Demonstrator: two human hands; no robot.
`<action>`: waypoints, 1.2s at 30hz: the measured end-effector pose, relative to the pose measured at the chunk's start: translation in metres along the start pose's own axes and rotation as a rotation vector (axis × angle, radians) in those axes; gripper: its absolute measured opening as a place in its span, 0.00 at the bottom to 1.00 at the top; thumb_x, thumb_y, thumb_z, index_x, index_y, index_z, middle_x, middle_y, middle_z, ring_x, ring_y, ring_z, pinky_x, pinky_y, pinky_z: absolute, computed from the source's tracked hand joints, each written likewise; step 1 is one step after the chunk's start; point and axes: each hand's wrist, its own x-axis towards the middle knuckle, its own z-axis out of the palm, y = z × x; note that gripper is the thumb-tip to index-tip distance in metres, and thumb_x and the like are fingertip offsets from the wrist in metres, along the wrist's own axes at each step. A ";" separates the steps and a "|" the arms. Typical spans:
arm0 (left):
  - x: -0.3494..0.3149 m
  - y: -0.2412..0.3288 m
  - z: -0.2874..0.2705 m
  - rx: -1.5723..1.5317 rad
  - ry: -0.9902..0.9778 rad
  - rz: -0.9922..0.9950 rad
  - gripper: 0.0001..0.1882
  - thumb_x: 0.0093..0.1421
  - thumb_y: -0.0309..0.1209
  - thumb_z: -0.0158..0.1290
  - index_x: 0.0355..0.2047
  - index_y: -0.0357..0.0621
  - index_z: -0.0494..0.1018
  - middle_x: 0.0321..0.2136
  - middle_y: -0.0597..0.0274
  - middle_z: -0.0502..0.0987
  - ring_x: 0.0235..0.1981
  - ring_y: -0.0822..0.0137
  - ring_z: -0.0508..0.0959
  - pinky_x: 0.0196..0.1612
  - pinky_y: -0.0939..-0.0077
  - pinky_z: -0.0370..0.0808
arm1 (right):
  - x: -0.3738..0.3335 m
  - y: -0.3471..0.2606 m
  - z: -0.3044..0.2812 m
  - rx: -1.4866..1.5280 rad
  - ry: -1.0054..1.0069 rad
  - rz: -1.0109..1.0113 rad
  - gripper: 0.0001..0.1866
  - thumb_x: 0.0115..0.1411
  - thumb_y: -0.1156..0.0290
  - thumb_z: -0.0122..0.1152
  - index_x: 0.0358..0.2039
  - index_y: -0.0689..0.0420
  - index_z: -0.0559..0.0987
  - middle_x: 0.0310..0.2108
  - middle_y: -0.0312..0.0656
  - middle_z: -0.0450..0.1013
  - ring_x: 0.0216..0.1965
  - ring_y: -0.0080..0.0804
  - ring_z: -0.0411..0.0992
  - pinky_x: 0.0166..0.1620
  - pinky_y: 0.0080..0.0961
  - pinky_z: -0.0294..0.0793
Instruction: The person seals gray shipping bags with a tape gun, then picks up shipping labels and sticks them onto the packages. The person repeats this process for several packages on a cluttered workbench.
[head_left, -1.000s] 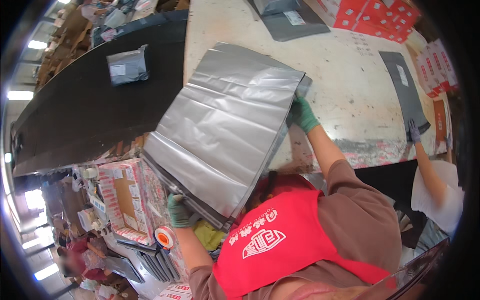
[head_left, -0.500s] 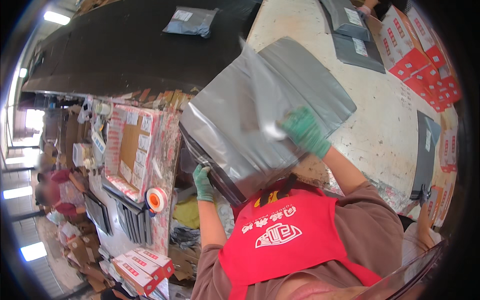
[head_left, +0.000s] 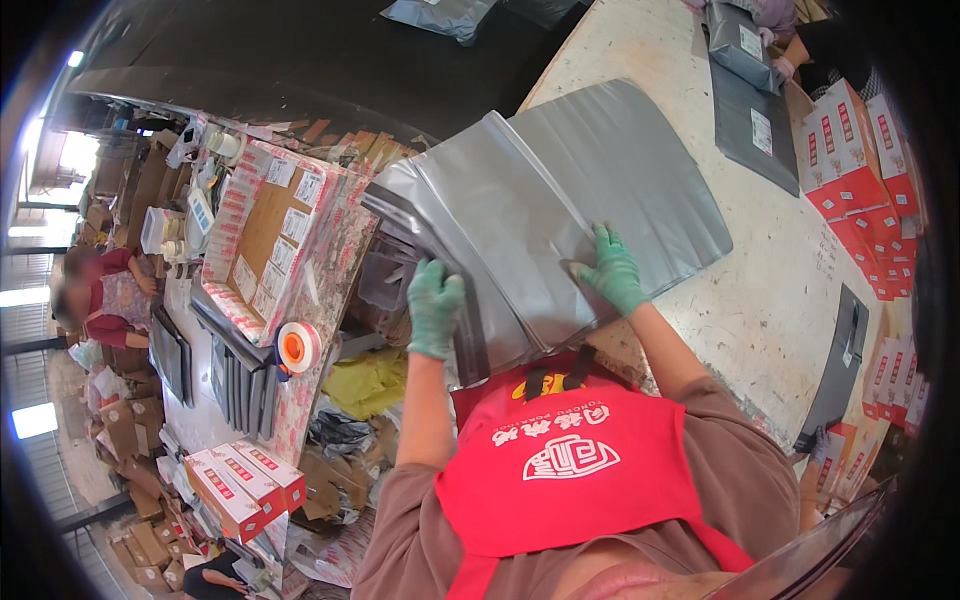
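Observation:
A wide stack of grey plastic mailing bags [head_left: 640, 180] lies before me, the near part folded across and its dark edges toward my left. My left hand [head_left: 435, 310], in a green knitted glove, is closed on the dark left edge of a grey mailing bag [head_left: 480, 215]. My right hand [head_left: 612, 272], gloved alike, rests on the folded bag's right edge with its thumb apart and fingers stretched out. The bags' near edge reaches my red apron [head_left: 590, 470].
The bags lie on a worn white table [head_left: 770, 240]. Red-and-white boxes [head_left: 850, 150] stand at right, near a co-worker's hand [head_left: 785, 66] and parcels. At left are a shallow carton with labels [head_left: 275, 240], a tape roll [head_left: 298, 347] and a dark conveyor belt [head_left: 250, 60] beyond.
My right hand has come down from sweeping over the bags, and the lifted film now lies flatter. My left hand has moved up along the edge. The whole view has shifted a little.

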 end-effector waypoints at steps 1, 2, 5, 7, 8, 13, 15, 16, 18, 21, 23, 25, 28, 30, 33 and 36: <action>0.008 0.024 0.014 0.105 -0.007 0.152 0.03 0.48 0.24 0.46 0.23 0.37 0.67 0.25 0.46 0.68 0.27 0.45 0.69 0.33 0.53 0.66 | 0.006 0.016 0.016 0.188 -0.045 0.093 0.30 0.52 0.59 0.64 0.54 0.59 0.70 0.44 0.50 0.73 0.45 0.43 0.72 0.49 0.35 0.69; 0.016 0.034 0.033 0.131 -0.057 0.241 0.06 0.49 0.25 0.47 0.27 0.37 0.69 0.29 0.44 0.71 0.31 0.44 0.71 0.35 0.53 0.68 | 0.009 0.026 0.027 0.378 -0.098 0.174 0.28 0.53 0.61 0.63 0.53 0.60 0.70 0.43 0.49 0.74 0.42 0.41 0.74 0.47 0.32 0.70; 0.030 0.061 0.099 0.110 -0.182 0.257 0.11 0.53 0.27 0.47 0.37 0.39 0.70 0.37 0.42 0.73 0.39 0.43 0.73 0.42 0.54 0.70 | 0.015 0.035 0.030 0.800 -0.464 0.359 0.22 0.58 0.66 0.58 0.52 0.61 0.72 0.42 0.41 0.74 0.38 0.30 0.73 0.43 0.24 0.72; 0.027 0.063 0.125 -0.010 -0.271 0.175 0.14 0.55 0.29 0.48 0.42 0.39 0.70 0.41 0.43 0.72 0.41 0.46 0.73 0.46 0.56 0.70 | 0.012 0.041 0.024 1.038 -0.506 0.507 0.23 0.62 0.60 0.56 0.54 0.60 0.71 0.44 0.36 0.73 0.40 0.23 0.69 0.46 0.21 0.70; 0.016 0.055 0.137 -0.099 -0.273 0.170 0.16 0.55 0.30 0.48 0.44 0.40 0.70 0.44 0.43 0.71 0.43 0.46 0.73 0.48 0.56 0.69 | 0.009 0.042 0.015 1.193 -0.486 0.585 0.24 0.62 0.58 0.56 0.54 0.60 0.71 0.44 0.36 0.73 0.41 0.23 0.69 0.46 0.21 0.70; -0.030 -0.037 0.121 0.343 0.151 -0.035 0.26 0.55 0.36 0.54 0.52 0.37 0.66 0.53 0.40 0.64 0.53 0.48 0.66 0.57 0.60 0.63 | 0.008 0.034 0.002 1.223 -0.557 0.569 0.26 0.61 0.56 0.59 0.53 0.61 0.72 0.45 0.37 0.73 0.43 0.25 0.69 0.48 0.24 0.69; -0.018 -0.038 0.121 0.123 0.127 -0.315 0.28 0.53 0.39 0.58 0.50 0.34 0.67 0.47 0.44 0.69 0.49 0.50 0.69 0.54 0.60 0.65 | 0.015 0.009 0.001 0.905 -0.482 0.566 0.24 0.58 0.65 0.61 0.52 0.62 0.72 0.43 0.38 0.74 0.41 0.26 0.70 0.46 0.25 0.70; -0.003 -0.033 0.122 -0.016 0.116 -0.421 0.29 0.52 0.39 0.59 0.49 0.33 0.67 0.45 0.45 0.70 0.48 0.51 0.70 0.53 0.61 0.66 | 0.016 0.013 0.016 0.913 -0.466 0.537 0.23 0.57 0.68 0.61 0.52 0.62 0.72 0.42 0.39 0.74 0.40 0.26 0.71 0.44 0.25 0.71; 0.022 -0.050 0.133 -0.505 -0.013 -0.639 0.26 0.53 0.39 0.59 0.46 0.34 0.70 0.36 0.53 0.77 0.35 0.57 0.77 0.42 0.69 0.72 | 0.007 0.029 0.045 0.901 -0.408 0.508 0.21 0.55 0.74 0.62 0.50 0.63 0.73 0.41 0.40 0.75 0.38 0.26 0.71 0.41 0.24 0.72; 0.045 -0.031 0.107 0.068 -0.457 -0.367 0.18 0.57 0.35 0.56 0.44 0.35 0.73 0.32 0.63 0.78 0.30 0.67 0.76 0.37 0.73 0.73 | -0.005 0.019 0.052 1.048 -0.219 0.288 0.16 0.55 0.76 0.60 0.45 0.62 0.75 0.35 0.38 0.76 0.32 0.26 0.71 0.34 0.25 0.72; 0.031 -0.054 0.110 -0.482 -0.278 -0.418 0.15 0.58 0.32 0.54 0.43 0.36 0.74 0.33 0.66 0.77 0.32 0.71 0.74 0.39 0.76 0.72 | -0.004 -0.032 0.027 0.906 -0.245 0.212 0.13 0.55 0.76 0.60 0.41 0.61 0.76 0.31 0.35 0.76 0.28 0.25 0.70 0.31 0.27 0.70; 0.022 -0.065 0.097 -0.819 -0.179 -0.385 0.14 0.59 0.30 0.52 0.43 0.36 0.74 0.34 0.66 0.77 0.35 0.74 0.73 0.40 0.77 0.71 | -0.004 -0.050 0.029 0.745 -0.211 0.127 0.09 0.55 0.76 0.61 0.38 0.61 0.78 0.27 0.34 0.76 0.25 0.24 0.68 0.29 0.28 0.68; 0.017 -0.084 0.042 -1.088 -0.109 -0.284 0.19 0.59 0.29 0.53 0.50 0.36 0.70 0.40 0.64 0.76 0.42 0.74 0.73 0.47 0.76 0.71 | 0.002 -0.076 0.043 0.502 -0.167 -0.013 0.05 0.55 0.75 0.62 0.34 0.60 0.80 0.26 0.36 0.77 0.25 0.22 0.69 0.30 0.27 0.68; 0.026 -0.101 -0.007 -1.293 -0.074 -0.272 0.21 0.60 0.30 0.53 0.53 0.36 0.67 0.43 0.63 0.75 0.44 0.73 0.73 0.49 0.75 0.71 | 0.014 -0.116 0.063 0.629 -0.216 -0.038 0.10 0.56 0.75 0.60 0.39 0.61 0.78 0.29 0.38 0.77 0.29 0.21 0.71 0.34 0.24 0.70; 0.034 -0.134 -0.089 -1.568 -0.316 -0.310 0.25 0.62 0.34 0.52 0.57 0.37 0.62 0.48 0.63 0.72 0.48 0.70 0.72 0.53 0.71 0.70 | 0.033 -0.180 0.095 0.596 -0.464 -0.096 0.15 0.58 0.75 0.58 0.46 0.63 0.76 0.34 0.41 0.78 0.35 0.23 0.73 0.40 0.22 0.72; 0.041 -0.179 -0.138 -1.255 -0.177 -0.374 0.34 0.59 0.47 0.55 0.58 0.37 0.61 0.47 0.61 0.71 0.48 0.69 0.71 0.54 0.72 0.68 | 0.060 -0.284 0.137 0.586 -0.538 -0.299 0.19 0.59 0.77 0.55 0.51 0.64 0.72 0.39 0.44 0.77 0.39 0.28 0.74 0.44 0.26 0.72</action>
